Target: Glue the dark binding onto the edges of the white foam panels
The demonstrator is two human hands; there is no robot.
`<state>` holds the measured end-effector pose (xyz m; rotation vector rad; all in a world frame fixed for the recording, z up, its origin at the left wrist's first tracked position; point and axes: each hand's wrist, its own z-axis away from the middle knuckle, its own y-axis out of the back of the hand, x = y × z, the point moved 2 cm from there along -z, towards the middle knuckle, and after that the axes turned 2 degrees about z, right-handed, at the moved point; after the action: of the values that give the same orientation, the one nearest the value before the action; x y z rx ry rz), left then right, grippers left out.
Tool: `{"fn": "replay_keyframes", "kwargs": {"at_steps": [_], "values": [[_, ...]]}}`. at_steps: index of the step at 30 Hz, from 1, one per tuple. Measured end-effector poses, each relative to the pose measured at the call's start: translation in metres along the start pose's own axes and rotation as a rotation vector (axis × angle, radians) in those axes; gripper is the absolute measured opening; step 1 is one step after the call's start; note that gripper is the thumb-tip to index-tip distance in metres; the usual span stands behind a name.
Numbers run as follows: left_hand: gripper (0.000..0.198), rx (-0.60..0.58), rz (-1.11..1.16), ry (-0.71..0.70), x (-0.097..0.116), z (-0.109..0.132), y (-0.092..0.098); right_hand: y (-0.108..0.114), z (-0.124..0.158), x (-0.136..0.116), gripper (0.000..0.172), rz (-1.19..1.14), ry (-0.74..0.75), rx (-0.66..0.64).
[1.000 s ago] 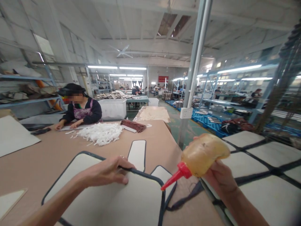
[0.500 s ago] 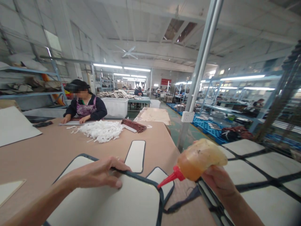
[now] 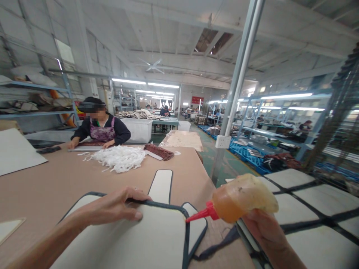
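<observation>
My left hand [image 3: 123, 205] pinches the far edge of a cream panel [image 3: 140, 239] with a dark fabric border, thumb on its face. In my right hand [image 3: 262, 228] is a glue bottle [image 3: 238, 200], soft and translucent, with amber liquid and a red nozzle [image 3: 200, 215]. The nozzle tip meets the dark border near the panel's rounded far right corner. Beneath and behind that corner lies another dark-edged panel, partly covered. A narrow bordered panel [image 3: 161, 185] rests just beyond my left hand. A loose dark strip [image 3: 217, 244] trails on the table at right.
On the brown table [image 3: 106, 183] sit a heap of white strips [image 3: 120, 157] and a brown bundle [image 3: 159, 151]. A co-worker [image 3: 98, 127] is at its far left side. A metal post [image 3: 232, 101] stands beyond the right edge. Bordered panels [image 3: 311, 207] lie at right.
The glue bottle has tilted closer to level, and its tip sits slightly farther left along the border at the corner. The panel and my left hand have shifted slightly left in view.
</observation>
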<state>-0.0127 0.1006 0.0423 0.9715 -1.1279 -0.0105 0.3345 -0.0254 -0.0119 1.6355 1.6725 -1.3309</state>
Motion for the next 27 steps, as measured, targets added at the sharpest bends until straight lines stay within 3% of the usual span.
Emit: {"fn": "replay_keyframes", "kwargs": {"at_steps": [7, 15, 20, 27], "values": [[0.043, -0.034, 0.044, 0.036, -0.017, -0.003, 0.001, -0.001, 0.008, 0.003, 0.037, -0.002, 0.008, 0.026], [0.045, -0.153, 0.125, -0.037, -0.021, -0.01, 0.0, -0.014, 0.011, 0.001, 0.044, -0.006, 0.01, 0.057], [0.045, -0.184, 0.211, -0.013, -0.02, -0.01, 0.001, -0.015, 0.011, 0.001, 0.043, 0.006, -0.036, 0.02], [0.045, -0.17, 0.273, -0.013, -0.015, -0.006, 0.0, -0.015, 0.016, 0.002, 0.026, 0.013, -0.057, 0.027]]}}
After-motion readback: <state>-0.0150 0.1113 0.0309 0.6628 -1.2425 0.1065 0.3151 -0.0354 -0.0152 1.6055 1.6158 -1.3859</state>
